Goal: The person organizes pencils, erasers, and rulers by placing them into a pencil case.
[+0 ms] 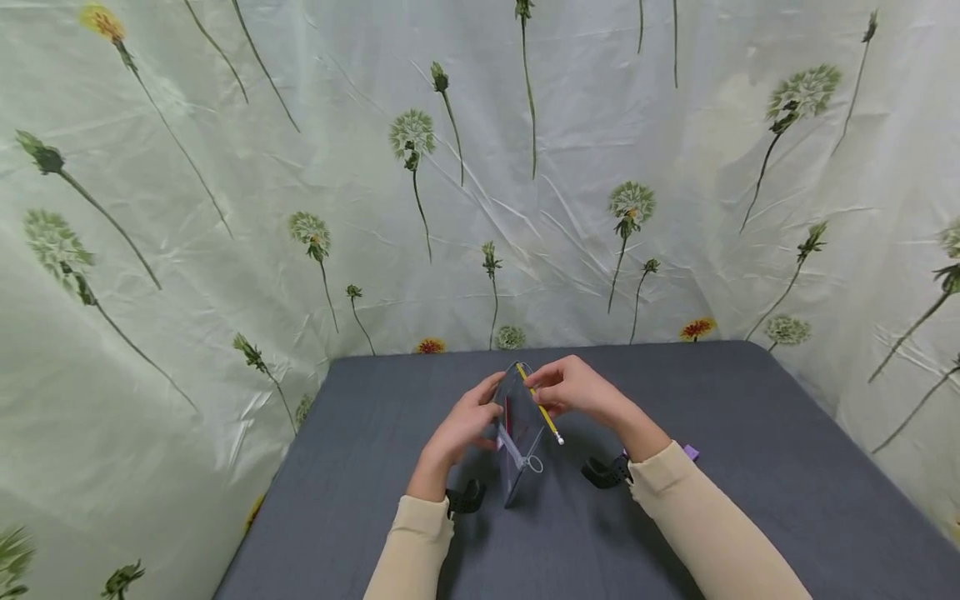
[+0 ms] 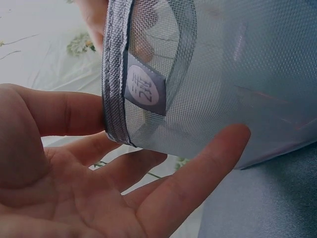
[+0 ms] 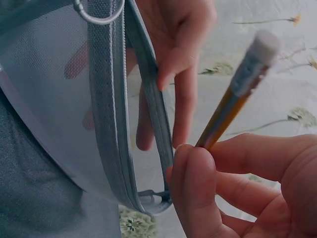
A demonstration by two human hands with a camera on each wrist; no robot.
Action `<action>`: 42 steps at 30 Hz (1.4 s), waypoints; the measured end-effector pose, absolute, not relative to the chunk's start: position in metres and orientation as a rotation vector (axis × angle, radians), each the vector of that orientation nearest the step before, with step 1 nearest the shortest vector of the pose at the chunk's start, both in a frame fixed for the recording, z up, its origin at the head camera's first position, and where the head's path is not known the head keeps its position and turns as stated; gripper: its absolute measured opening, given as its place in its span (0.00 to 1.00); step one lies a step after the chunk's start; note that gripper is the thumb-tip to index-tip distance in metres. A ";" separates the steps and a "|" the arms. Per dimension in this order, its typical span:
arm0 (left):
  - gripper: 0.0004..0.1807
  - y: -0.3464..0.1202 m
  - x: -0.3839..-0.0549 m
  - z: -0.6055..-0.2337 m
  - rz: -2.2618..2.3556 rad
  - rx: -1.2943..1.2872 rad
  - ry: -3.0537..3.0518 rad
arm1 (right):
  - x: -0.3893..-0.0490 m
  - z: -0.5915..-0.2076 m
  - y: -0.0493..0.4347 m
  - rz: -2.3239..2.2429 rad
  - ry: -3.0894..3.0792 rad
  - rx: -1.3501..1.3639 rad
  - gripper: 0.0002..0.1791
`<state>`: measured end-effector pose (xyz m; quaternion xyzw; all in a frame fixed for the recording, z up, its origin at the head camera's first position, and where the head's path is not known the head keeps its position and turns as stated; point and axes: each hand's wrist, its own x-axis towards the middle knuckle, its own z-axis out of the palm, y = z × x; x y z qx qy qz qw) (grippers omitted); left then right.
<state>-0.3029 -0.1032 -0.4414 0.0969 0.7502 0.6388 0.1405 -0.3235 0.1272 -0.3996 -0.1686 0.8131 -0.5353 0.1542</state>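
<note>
A grey see-through mesh zip pouch (image 1: 517,425) stands on its edge over the table, its zipped mouth spread open. My left hand (image 1: 467,421) holds it by the side near the rim, and the left wrist view shows fingers (image 2: 74,114) on both faces of the mesh. Between thumb and fingertips, my right hand (image 1: 573,387) pinches a yellow pencil (image 1: 551,423). Its white eraser end (image 3: 265,47) points up toward the right wrist camera, while the other end lies at the pouch mouth. A thin red item (image 1: 507,414) shows at the pouch.
A dark grey cloth-covered table (image 1: 360,483) lies beneath both hands. Behind it hangs a pale curtain (image 1: 480,208) printed with dandelions. Partly hidden by the right forearm is a small purple item (image 1: 691,452). A metal ring (image 1: 534,464) dangles from the pouch's zip.
</note>
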 end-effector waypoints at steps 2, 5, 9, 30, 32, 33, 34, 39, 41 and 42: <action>0.34 -0.103 -0.303 -0.442 1.843 0.284 2.170 | -0.325 -0.399 0.123 -1.521 2.342 -0.477 0.17; 0.34 -0.104 -0.305 -0.443 1.832 0.281 2.179 | -0.328 -0.400 0.115 -1.497 2.375 -0.464 0.17; 0.34 -0.104 -0.307 -0.445 1.823 0.271 2.177 | -0.329 -0.402 0.105 -1.462 2.433 -0.446 0.16; 0.35 -0.105 -0.305 -0.439 1.831 0.257 2.161 | -0.325 -0.410 0.081 -1.415 2.554 -0.356 0.17; 0.35 -0.105 -0.305 -0.439 1.834 0.264 2.164 | -0.324 -0.410 0.080 -1.419 2.557 -0.351 0.16; 0.35 -0.105 -0.305 -0.439 1.835 0.267 2.165 | -0.324 -0.410 0.079 -1.422 2.559 -0.347 0.16; 0.35 -0.106 -0.305 -0.439 1.835 0.269 2.166 | -0.324 -0.410 0.079 -1.424 2.561 -0.343 0.16; 0.34 -0.106 -0.304 -0.439 1.836 0.273 2.162 | -0.323 -0.411 0.077 -1.406 2.575 -0.350 0.16; 0.34 -0.107 -0.303 -0.439 1.836 0.273 2.159 | -0.323 -0.412 0.076 -1.387 2.586 -0.361 0.16; 0.34 -0.107 -0.303 -0.439 1.835 0.271 2.159 | -0.323 -0.412 0.076 -1.378 2.588 -0.363 0.16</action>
